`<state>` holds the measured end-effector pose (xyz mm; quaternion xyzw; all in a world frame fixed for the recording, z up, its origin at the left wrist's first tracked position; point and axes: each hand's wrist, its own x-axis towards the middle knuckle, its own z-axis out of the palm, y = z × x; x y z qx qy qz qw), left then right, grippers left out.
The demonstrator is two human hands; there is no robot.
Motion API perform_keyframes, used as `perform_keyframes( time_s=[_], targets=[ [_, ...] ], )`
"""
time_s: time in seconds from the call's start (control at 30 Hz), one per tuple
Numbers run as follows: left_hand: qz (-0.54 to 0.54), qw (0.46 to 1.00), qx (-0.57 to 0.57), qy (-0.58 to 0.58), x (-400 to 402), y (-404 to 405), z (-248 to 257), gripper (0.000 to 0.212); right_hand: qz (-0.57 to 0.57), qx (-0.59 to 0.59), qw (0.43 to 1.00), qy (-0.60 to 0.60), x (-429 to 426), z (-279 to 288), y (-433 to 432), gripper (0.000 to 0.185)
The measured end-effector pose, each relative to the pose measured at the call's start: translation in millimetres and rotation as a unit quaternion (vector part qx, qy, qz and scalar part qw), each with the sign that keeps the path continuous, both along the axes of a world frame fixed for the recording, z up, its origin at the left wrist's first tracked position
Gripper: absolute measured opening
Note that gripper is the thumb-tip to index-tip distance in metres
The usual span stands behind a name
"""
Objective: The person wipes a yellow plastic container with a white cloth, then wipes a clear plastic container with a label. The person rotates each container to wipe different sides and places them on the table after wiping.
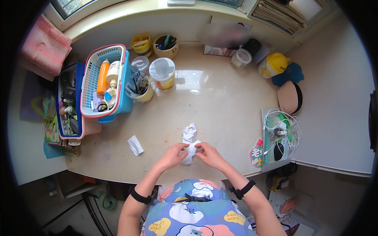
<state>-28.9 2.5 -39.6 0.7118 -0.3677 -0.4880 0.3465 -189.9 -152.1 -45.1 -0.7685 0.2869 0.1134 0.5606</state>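
Near the front middle of the desk, my left hand [178, 153] and my right hand [207, 152] pinch a small white cloth piece [192, 148] between them, thumbs and forefingers at its two sides. Under and behind it lies a crumpled white cloth [189, 133], which sticks out beyond my fingers. Whether the white pieces are joined cannot be told. Off to the left, a folded white tissue or cloth [135, 145] lies flat on the desk, apart from my hands.
At the left stand a blue and white basket [125, 88] with bottles and a blue-rimmed bin [71, 136]. Pen holders and a lidded plastic tub [162, 69] are beside them. Coiled white cables [291, 134], a black mouse [278, 151] and a pink case [288, 97] lie at the right.
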Motion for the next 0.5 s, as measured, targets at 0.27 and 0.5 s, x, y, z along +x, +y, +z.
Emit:
perform_keyframes(
  time_s=[0.27,0.5],
  targets=[
    [-0.001,0.997,-0.007,-0.077,60,63,14,0.039,0.074,-0.216,0.972,-0.049,27,-14,76,0.063],
    [0.082,0.925,-0.203,-0.312,129,23,40,0.035,0.077,-0.211,0.974,0.039,50,-15,82,0.068]
  ],
)
